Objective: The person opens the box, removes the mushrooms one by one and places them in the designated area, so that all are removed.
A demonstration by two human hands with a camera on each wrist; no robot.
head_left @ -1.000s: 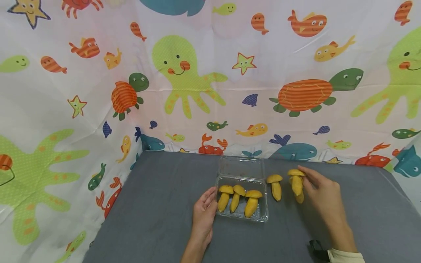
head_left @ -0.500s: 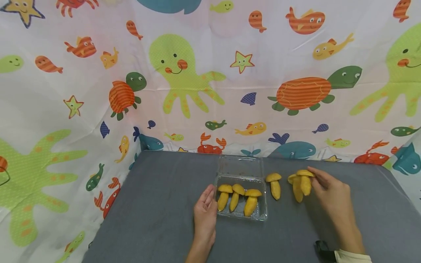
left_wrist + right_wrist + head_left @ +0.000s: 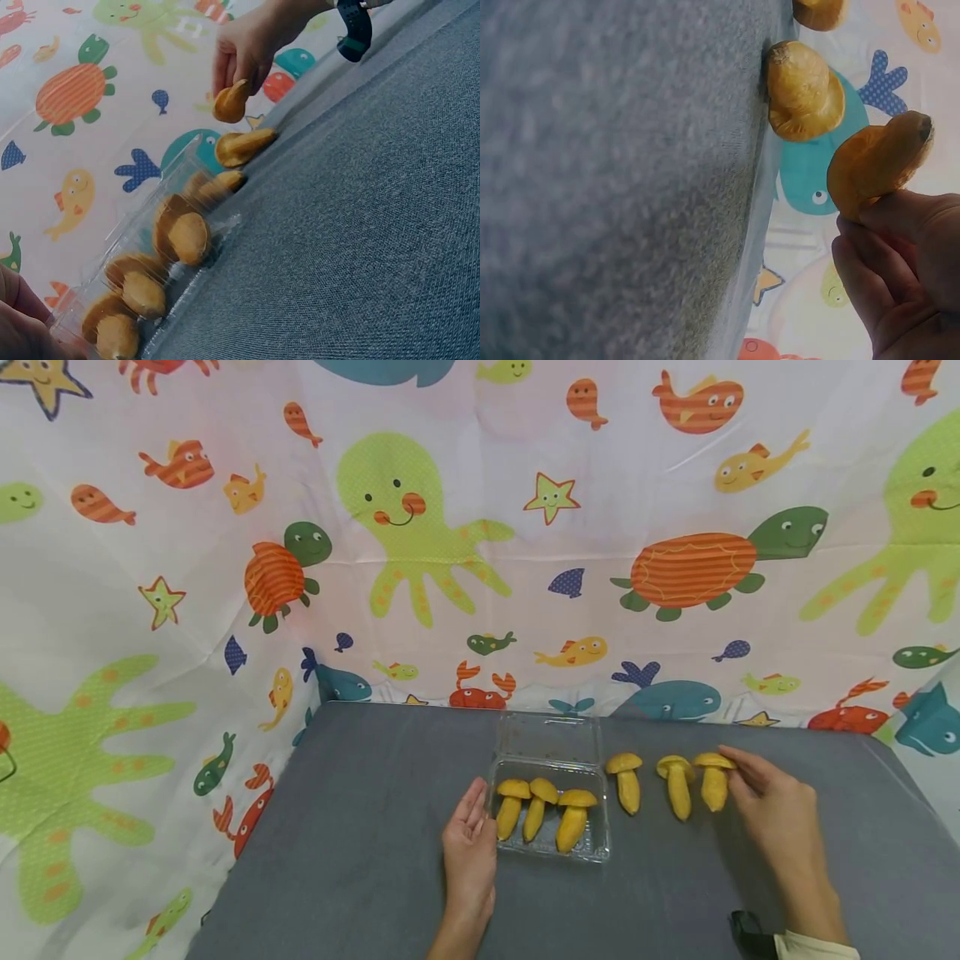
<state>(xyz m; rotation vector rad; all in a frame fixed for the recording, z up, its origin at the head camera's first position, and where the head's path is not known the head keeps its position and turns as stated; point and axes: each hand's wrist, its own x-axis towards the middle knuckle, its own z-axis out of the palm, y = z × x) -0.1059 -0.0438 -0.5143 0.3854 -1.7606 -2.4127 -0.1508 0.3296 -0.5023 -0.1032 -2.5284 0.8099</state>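
Note:
My right hand [image 3: 780,818] pinches a yellow mushroom [image 3: 715,783] by its cap, with thumb and fingertips. In the right wrist view this mushroom [image 3: 881,161] is lifted off the table. Just left of it lies another yellow mushroom [image 3: 677,787], and a further mushroom [image 3: 627,783] lies beside the box. The clear plastic clamshell box [image 3: 555,853] stands with its lid [image 3: 551,737] folded back. Inside are three mushrooms [image 3: 573,822] in a row, caps toward the back. My left hand [image 3: 471,852] holds the box by its left wall; the left wrist view shows its fingers [image 3: 26,330] at the box's end.
A grey cloth [image 3: 360,835] covers the table. Behind and to the left hangs a white curtain [image 3: 450,410] printed with sea animals, meeting the table's back edge. A dark band [image 3: 354,30] is on the right wrist.
My right hand has moved right with its mushroom, from in front of the mushroom on the table to a spot right of it. My left hand and the box stay in place.

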